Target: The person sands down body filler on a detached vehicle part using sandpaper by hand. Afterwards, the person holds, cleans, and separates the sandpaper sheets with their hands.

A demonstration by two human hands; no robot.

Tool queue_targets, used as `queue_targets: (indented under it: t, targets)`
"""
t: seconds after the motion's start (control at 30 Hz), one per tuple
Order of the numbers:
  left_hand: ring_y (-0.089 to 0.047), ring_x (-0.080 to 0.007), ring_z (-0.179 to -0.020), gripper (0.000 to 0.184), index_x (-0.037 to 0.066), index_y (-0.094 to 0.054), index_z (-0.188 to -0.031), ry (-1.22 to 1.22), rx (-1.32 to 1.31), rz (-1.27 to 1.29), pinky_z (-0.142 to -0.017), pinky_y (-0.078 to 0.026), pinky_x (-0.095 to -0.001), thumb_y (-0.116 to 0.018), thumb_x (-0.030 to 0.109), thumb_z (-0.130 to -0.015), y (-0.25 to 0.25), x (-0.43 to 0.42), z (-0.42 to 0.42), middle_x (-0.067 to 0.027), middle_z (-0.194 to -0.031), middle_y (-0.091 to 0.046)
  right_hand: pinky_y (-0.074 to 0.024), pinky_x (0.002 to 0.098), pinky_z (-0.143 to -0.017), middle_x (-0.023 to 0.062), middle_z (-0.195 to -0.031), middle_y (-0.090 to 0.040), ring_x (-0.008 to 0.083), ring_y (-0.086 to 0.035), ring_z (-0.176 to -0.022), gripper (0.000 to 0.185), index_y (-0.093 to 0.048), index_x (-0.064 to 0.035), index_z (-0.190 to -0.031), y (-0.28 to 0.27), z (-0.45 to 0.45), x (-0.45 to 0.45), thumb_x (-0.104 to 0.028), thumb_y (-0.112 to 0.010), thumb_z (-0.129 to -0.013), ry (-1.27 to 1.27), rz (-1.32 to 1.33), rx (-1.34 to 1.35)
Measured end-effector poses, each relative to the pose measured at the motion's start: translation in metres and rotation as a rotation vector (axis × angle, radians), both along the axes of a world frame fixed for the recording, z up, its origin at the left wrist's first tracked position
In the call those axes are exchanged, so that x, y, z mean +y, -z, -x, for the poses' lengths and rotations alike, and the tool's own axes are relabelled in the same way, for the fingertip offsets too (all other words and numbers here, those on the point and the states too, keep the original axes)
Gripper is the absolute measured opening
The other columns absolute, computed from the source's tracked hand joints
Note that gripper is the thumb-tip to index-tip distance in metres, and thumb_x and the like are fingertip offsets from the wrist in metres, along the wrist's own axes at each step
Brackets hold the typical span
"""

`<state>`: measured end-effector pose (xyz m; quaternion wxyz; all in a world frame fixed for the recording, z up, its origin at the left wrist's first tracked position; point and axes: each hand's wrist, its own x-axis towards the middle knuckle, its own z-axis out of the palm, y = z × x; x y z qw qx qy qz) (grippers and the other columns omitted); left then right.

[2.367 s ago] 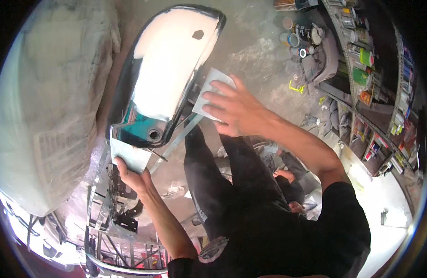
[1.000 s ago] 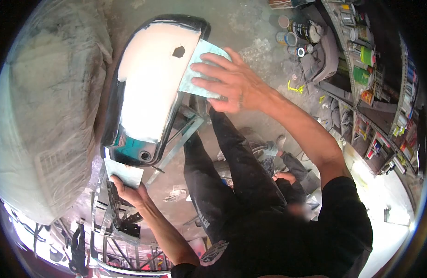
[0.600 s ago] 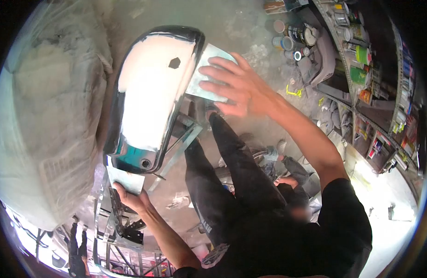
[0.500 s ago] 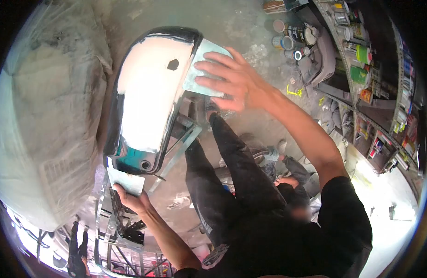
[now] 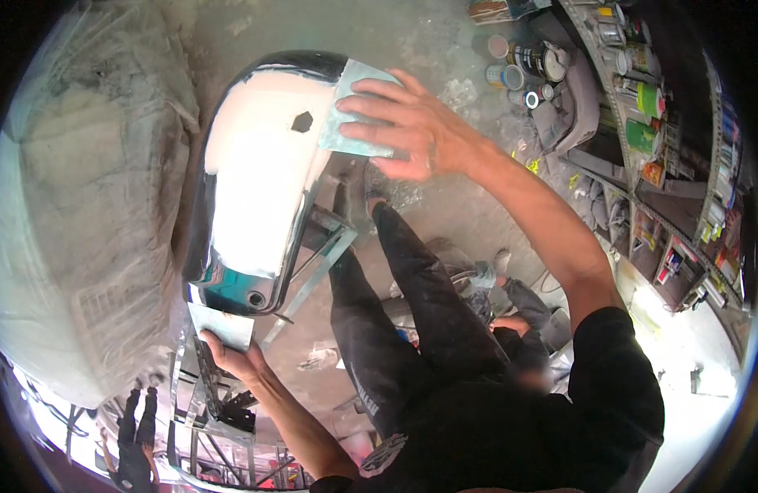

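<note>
A curved car body panel [image 5: 255, 181], like a bumper end, stretches ahead of me. White filler or primer covers most of it, with black edges, a teal lower end and a hexagonal hole. My right hand [image 5: 399, 123] lies with spread fingers over a pale blue sheet [image 5: 354, 140] that looks like sandpaper, holding it on the panel's upper right edge. Below the panel's lower end, my left hand [image 5: 235, 353] grips a second pale sheet [image 5: 223, 324], also like sandpaper, its thumb on top and the other fingers mostly hidden.
A metal stand [image 5: 317, 267] is under the panel. At the left is a large covered object [image 5: 75, 222]. Paint cans [image 5: 506, 76] and shelves [image 5: 633, 185] line the right. One person [image 5: 514, 324] sits behind my legs; another [image 5: 135, 448] stands at lower left.
My right hand and its sheet have shifted slightly left and up along the panel edge. My left hand has barely moved. More of the person at lower left shows.
</note>
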<state>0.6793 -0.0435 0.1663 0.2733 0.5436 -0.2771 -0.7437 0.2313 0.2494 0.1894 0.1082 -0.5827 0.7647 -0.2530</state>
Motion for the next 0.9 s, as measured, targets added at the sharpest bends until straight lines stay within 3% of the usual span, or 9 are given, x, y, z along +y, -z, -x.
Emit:
queue_targets:
  t: [0.3,0.43,0.5,0.53,0.6,0.83,0.9]
  targets:
    - [-0.059,-0.0292,-0.130,0.055,-0.002,-0.049,-0.150,-0.028,0.026,-0.014,-0.115,-0.044,-0.0463,-0.058,0.034,-0.108,-0.001,0.001,0.003,-0.0143,-0.147,-0.060,-0.0403,0.0543,-0.107,0.0077,-0.137,-0.065,0.0299,-0.053,-0.137,0.046,-0.074,-0.0115,-0.120,-0.002,0.003,0.001,-0.024,-0.078,-0.076,-0.005,-0.015,-0.024]
    - [-0.060,-0.0290,-0.129,0.053,-0.001,-0.051,-0.149,-0.043,0.023,-0.025,-0.115,-0.044,-0.0471,-0.059,0.032,-0.108,-0.001,0.002,0.002,-0.0132,-0.145,-0.062,-0.0395,0.0551,-0.107,0.0088,-0.135,-0.066,0.0304,-0.053,-0.135,0.044,-0.074,-0.0100,-0.118,-0.028,0.011,-0.003,-0.024,-0.078,-0.077,-0.023,-0.062,-0.084]
    - [-0.060,-0.0287,-0.128,0.053,0.000,-0.051,-0.149,-0.040,0.020,-0.017,-0.114,-0.044,-0.0467,-0.059,0.032,-0.108,-0.001,0.002,0.003,-0.0130,-0.144,-0.062,-0.0387,0.0557,-0.108,0.0097,-0.136,-0.065,0.0316,-0.054,-0.134,0.043,-0.074,-0.0089,-0.117,-0.038,0.015,0.002,-0.024,-0.078,-0.078,-0.060,-0.331,-0.154]
    - [-0.061,-0.0284,-0.128,0.053,0.000,-0.051,-0.149,-0.039,0.013,-0.014,-0.114,-0.044,-0.0464,-0.059,0.033,-0.108,-0.001,0.001,0.003,-0.0128,-0.144,-0.062,-0.0387,0.0557,-0.108,0.0097,-0.136,-0.065,0.0316,-0.054,-0.134,0.043,-0.074,-0.0089,-0.117,-0.039,0.015,0.006,-0.024,-0.078,-0.078,-0.061,-0.330,-0.150]
    - [-0.061,-0.0279,-0.128,0.054,0.000,-0.051,-0.149,-0.038,0.004,-0.003,-0.114,-0.045,-0.0460,-0.060,0.033,-0.107,0.000,0.001,0.003,-0.0126,-0.144,-0.062,-0.0388,0.0557,-0.109,0.0100,-0.137,-0.064,0.0324,-0.054,-0.134,0.045,-0.073,-0.0086,-0.120,-0.032,0.014,0.015,-0.024,-0.078,-0.079,-0.022,-0.150,-0.051]
    - [-0.062,-0.0263,-0.125,0.054,0.000,-0.053,-0.147,-0.036,0.024,-0.005,-0.112,-0.047,-0.0439,-0.062,0.034,-0.106,0.002,0.002,-0.001,-0.0113,-0.141,-0.064,-0.0387,0.0540,-0.111,0.0102,-0.140,-0.063,0.0342,-0.052,-0.137,0.048,-0.071,-0.0106,-0.126,-0.007,0.022,0.006,-0.023,-0.077,-0.080,0.012,0.001,-0.046]
    - [-0.063,-0.0262,-0.124,0.054,0.000,-0.053,-0.147,-0.043,0.008,-0.008,-0.111,-0.047,-0.0438,-0.063,0.034,-0.106,0.001,0.002,-0.001,-0.0115,-0.141,-0.064,-0.0408,0.0540,-0.108,0.0089,-0.143,-0.059,0.0349,-0.052,-0.135,0.056,-0.068,-0.0109,-0.126,-0.004,0.027,0.006,-0.018,-0.079,-0.072,-0.013,0.041,-0.047]
